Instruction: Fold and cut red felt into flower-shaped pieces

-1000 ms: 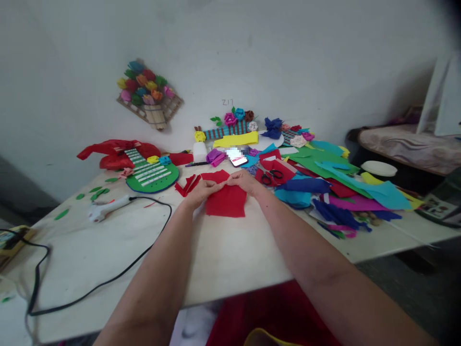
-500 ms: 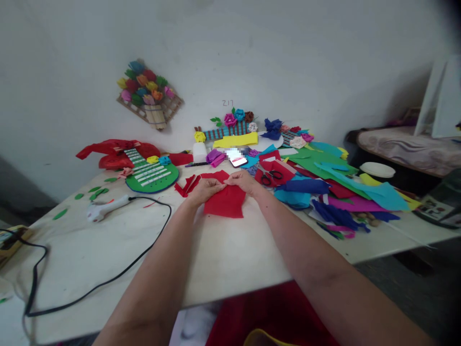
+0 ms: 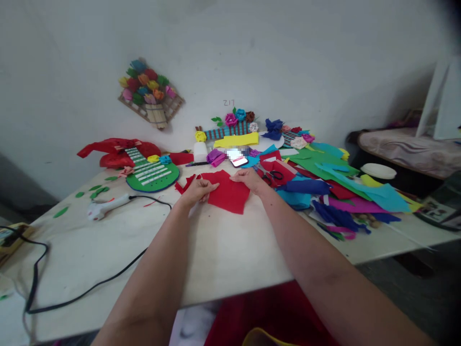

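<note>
A red piece of crepe paper (image 3: 229, 194) is spread between my hands, just above the pale tabletop. My left hand (image 3: 196, 193) pinches its left side between thumb and fingers. Its upper right edge is gripped by my right hand (image 3: 248, 179), the fingertips closed. Folded red scraps (image 3: 185, 185) lie behind my left hand, partly covered by it. Black-handled scissors (image 3: 271, 178) rest on red paper close to my right hand. Behind the sheet lies a phone (image 3: 237, 159) with its screen lit.
A white glue gun (image 3: 106, 207) with a black cord (image 3: 97, 288) lies at the left. Near it are a green guitar-shaped craft (image 3: 154, 175) and several green leaf cutouts (image 3: 100, 191). Coloured sheets (image 3: 324, 168) pile up on the right. A pen (image 3: 196, 164) lies behind.
My hands have drawn apart, the left one moving left and the right one slightly right. The red paper is now spread wider between them and turned a little.
</note>
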Demonstrator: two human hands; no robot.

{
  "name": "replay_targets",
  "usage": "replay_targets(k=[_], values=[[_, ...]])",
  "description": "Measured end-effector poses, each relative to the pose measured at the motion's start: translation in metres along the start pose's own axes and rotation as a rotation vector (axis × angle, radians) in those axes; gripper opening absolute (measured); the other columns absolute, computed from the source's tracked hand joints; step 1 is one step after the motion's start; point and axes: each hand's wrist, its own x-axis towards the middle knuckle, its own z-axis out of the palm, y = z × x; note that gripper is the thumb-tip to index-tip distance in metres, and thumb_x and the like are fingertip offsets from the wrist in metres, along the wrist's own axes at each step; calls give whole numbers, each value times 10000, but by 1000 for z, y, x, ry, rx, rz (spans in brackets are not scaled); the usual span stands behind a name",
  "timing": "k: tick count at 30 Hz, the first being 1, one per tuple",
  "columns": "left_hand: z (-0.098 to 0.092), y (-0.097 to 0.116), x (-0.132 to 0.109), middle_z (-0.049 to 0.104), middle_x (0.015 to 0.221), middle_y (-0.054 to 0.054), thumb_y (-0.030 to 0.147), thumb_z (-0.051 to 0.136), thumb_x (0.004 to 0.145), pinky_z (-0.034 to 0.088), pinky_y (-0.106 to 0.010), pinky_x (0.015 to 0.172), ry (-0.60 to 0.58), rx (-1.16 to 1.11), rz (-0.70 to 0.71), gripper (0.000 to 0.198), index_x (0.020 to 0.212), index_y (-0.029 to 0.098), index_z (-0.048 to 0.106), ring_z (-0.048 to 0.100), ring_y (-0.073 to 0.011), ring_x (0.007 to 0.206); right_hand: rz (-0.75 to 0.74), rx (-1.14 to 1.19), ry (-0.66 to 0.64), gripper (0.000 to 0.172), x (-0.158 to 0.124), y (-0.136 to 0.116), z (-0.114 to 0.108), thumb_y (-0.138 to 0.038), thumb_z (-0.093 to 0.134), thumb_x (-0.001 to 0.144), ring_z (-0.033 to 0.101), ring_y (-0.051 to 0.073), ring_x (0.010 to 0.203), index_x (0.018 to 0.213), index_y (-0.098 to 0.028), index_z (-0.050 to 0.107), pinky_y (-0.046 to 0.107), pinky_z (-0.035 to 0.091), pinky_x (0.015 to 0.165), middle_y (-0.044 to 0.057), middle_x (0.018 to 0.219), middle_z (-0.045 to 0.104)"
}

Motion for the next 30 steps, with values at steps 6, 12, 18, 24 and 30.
replay_targets(k=[6, 12, 18, 24, 30], values=[[4, 2, 4, 569, 560, -30, 566, 602, 659, 356, -232, 493, 162, -72, 24, 437, 561, 140, 593, 487, -103, 508, 23, -2, -56, 175, -6, -6, 4, -298, 724, 565, 541, 139, 492, 584, -157, 621, 272, 417, 505, 14, 531, 597], [20, 7, 6, 527, 538, 4, 505, 681, 598, 295, -223, 458, -19, 14, 32, 383, 551, 145, 557, 442, -93, 492, -31, -50, -164, 201, -9, -10, 16, -319, 713, 547, 532, 116, 530, 567, -139, 627, 243, 415, 536, 2, 551, 605], [25, 5, 8, 468, 485, 33, 469, 685, 615, 240, -202, 411, 50, -68, 35, 408, 525, 156, 441, 387, -62, 424, -27, 161, 7, 333, -4, -6, 12, -466, 664, 624, 563, 133, 558, 739, -153, 653, 252, 427, 545, 13, 613, 629], [25, 4, 10, 500, 473, 42, 436, 721, 588, 287, -184, 409, 200, -323, 32, 405, 544, 156, 433, 418, -53, 405, 97, 229, -7, 372, -3, -5, 7, -503, 624, 684, 574, 140, 526, 775, -143, 647, 252, 439, 493, 62, 655, 659], [27, 4, 12, 628, 602, -8, 441, 748, 548, 400, -216, 474, 223, -425, 3, 372, 667, 148, 551, 547, -108, 498, 159, 219, -74, 324, -4, -3, 22, -278, 768, 570, 646, 186, 634, 841, -131, 670, 320, 527, 648, 60, 715, 693]])
